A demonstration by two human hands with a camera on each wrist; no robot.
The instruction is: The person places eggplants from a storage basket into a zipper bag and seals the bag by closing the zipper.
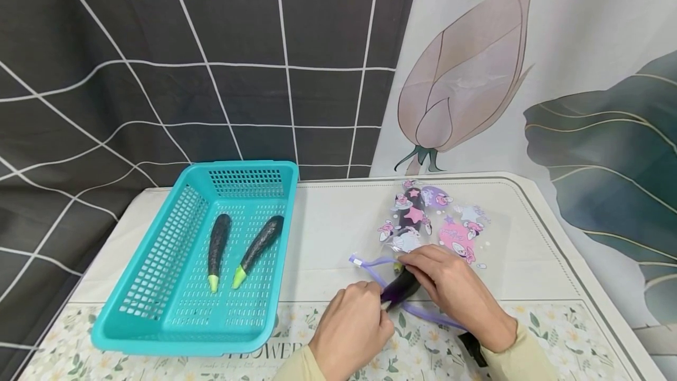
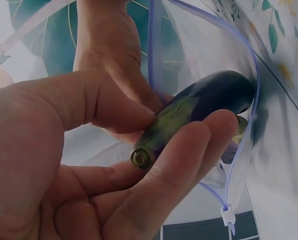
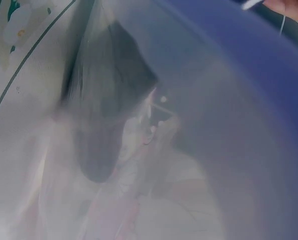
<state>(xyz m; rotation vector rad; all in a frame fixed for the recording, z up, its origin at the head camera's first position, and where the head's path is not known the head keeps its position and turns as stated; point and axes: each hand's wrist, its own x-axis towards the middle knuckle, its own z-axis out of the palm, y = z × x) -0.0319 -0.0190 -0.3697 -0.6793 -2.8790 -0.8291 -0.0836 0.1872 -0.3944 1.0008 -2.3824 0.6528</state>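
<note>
My left hand [image 1: 351,325] grips a dark purple eggplant [image 1: 400,288] around its green stem end [image 2: 176,117], thumb on one side and fingers on the other. The eggplant's rounded far end points into the mouth of a clear zip bag [image 1: 457,234] printed with pink and purple cartoons. My right hand [image 1: 457,284] holds the bag's mouth beside that eggplant, its fingertips partly hidden. Another eggplant [image 1: 414,207] lies inside the bag, its green stem close to the opening. A white slider [image 2: 229,216] sits on the bag's purple zip edge. Through blurred film, the right wrist view shows a dark eggplant [image 3: 96,150].
To the left stands a turquoise basket [image 1: 243,165] with perforated walls. Two eggplants, one upright in view [image 1: 218,246] and one slanted [image 1: 261,246], lie in it. A flower-printed mat [image 1: 560,328] covers the table's front. Dark gridded cloth [image 1: 238,34] hangs behind.
</note>
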